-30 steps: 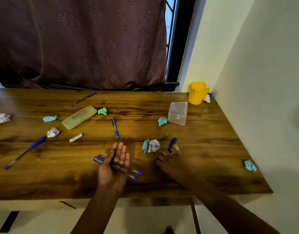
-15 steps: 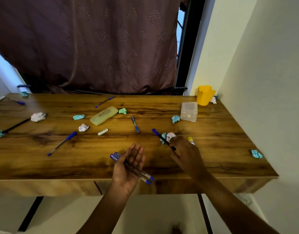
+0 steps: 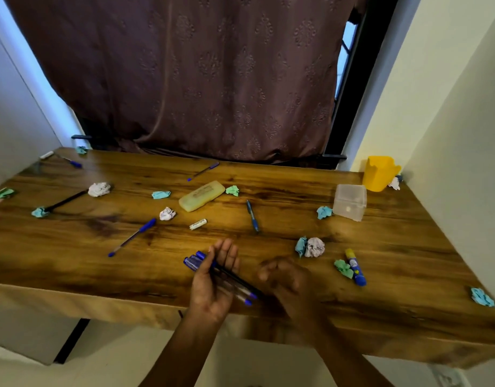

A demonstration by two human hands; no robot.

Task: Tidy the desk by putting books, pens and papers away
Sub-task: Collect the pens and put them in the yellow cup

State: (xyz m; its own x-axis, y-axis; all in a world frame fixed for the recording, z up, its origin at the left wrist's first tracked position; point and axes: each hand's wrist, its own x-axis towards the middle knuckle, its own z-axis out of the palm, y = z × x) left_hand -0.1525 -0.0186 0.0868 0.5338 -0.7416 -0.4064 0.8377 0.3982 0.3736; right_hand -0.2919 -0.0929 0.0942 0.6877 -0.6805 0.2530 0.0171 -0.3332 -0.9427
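The left hand (image 3: 213, 286) has its grip clamped on three pens (image 3: 226, 277). The right hand (image 3: 287, 279) is blurry, so I cannot tell its grip. Five loose pens (image 3: 132, 237) lie on the surface (image 3: 394, 269).

A home study corner: a wooden table (image 3: 59, 261) between plain painted walls (image 3: 450, 107), under a window (image 3: 349, 34) with a brown patterned curtain (image 3: 199, 79), strewn with pens (image 3: 252, 215), crumpled paper (image 3: 99, 189) and a pencil case (image 3: 201, 195).

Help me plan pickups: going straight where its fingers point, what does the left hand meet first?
Likely the green paper ball beside the pencil case; the blue pen lies just right of that line.
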